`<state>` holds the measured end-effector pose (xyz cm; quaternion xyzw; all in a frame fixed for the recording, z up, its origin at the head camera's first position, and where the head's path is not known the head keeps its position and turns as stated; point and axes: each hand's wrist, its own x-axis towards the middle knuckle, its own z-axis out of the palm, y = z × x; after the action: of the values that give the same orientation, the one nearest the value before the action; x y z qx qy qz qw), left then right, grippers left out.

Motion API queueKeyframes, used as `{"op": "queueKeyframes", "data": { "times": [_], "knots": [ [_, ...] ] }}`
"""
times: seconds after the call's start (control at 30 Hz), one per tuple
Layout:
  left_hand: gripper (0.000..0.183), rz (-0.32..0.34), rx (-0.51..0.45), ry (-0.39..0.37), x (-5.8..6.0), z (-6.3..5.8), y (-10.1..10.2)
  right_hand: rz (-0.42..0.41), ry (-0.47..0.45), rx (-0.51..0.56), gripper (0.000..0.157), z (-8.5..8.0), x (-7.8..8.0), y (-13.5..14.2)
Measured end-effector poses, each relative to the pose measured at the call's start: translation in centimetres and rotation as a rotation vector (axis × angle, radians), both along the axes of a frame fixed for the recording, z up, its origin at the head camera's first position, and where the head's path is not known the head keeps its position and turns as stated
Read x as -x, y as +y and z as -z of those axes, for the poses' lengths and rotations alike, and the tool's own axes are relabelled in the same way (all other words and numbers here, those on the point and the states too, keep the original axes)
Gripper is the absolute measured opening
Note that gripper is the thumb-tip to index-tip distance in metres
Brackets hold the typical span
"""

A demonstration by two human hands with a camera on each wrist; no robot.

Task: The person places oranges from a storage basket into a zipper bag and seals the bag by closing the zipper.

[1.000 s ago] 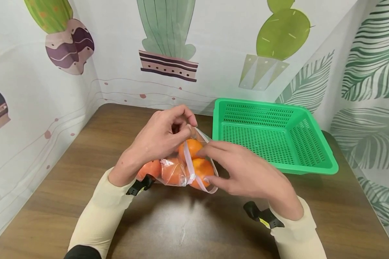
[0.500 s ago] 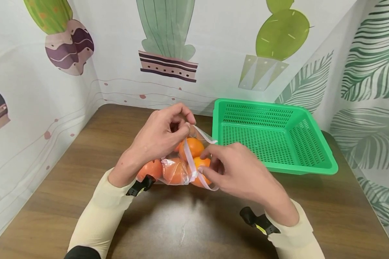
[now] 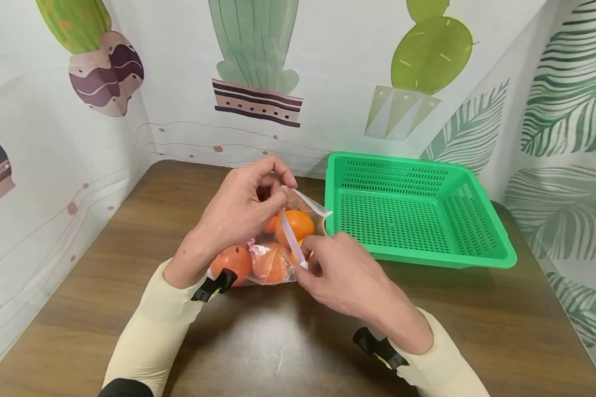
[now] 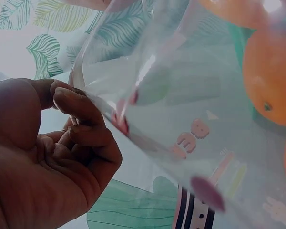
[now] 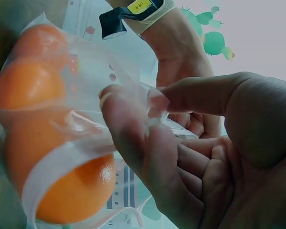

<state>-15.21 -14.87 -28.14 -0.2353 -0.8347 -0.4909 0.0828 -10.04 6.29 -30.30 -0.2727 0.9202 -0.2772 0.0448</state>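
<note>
Several oranges point(image 3: 298, 225) lie inside a clear plastic zip bag point(image 4: 190, 90) with small pink prints. My left hand point(image 3: 240, 207) pinches the top edge of the bag between thumb and forefinger, and the left wrist view shows the film stretched away from those fingertips. Along the bag's mouth runs a pale pink zip strip point(image 3: 291, 234). My right hand point(image 3: 350, 275) pinches a small whitish piece on this strip, seen between thumb and fingers in the right wrist view; the fingers partly hide it. One orange point(image 5: 76, 191) shows behind the strip, close to the right fingers.
A green slotted plastic basket point(image 3: 491, 259) stands on the brown wooden table point(image 3: 278, 347), to the right of the bag. A white cloth point(image 3: 179, 66) printed with cacti and leaves hangs behind and beside the table. Each wrist wears a black camera strap.
My right hand has moved left and its fingers have come together on the zip strip. That side of the bag's mouth has drawn inward. The left hand has stayed nearly still, holding the edge.
</note>
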Motion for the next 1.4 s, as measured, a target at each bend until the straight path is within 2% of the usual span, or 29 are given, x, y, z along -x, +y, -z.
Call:
{"op": "queueKeyframes", "data": {
  "times": [0.2,0.47,0.77,0.97,1.23,1.4],
  "knots": [
    [0.017,-0.010,0.010,0.024,-0.2,-0.3,-0.5,0.001,0.016,0.045,0.007,-0.4,0.0,0.4],
    [0.019,-0.036,0.010,0.062,-0.6,-0.8,-1.3,-0.018,0.024,0.115,0.006,-1.2,-0.3,1.2],
    [0.023,-0.054,-0.032,0.020,-1.2,-1.4,-1.6,-0.014,0.072,0.135,0.015,-2.2,-0.4,2.7],
    [0.020,-0.073,-0.016,-0.028,-1.3,-1.4,-1.2,-0.023,0.131,0.149,0.019,-2.7,-0.2,3.8],
    [0.016,-0.111,0.060,-0.104,-1.9,-1.6,-0.8,-0.130,0.179,0.177,0.025,-3.2,0.0,5.1],
    [0.015,-0.107,0.100,-0.141,-2.2,-1.7,-0.7,-0.196,0.175,0.197,0.029,-3.3,0.4,5.8]
  ]
}}
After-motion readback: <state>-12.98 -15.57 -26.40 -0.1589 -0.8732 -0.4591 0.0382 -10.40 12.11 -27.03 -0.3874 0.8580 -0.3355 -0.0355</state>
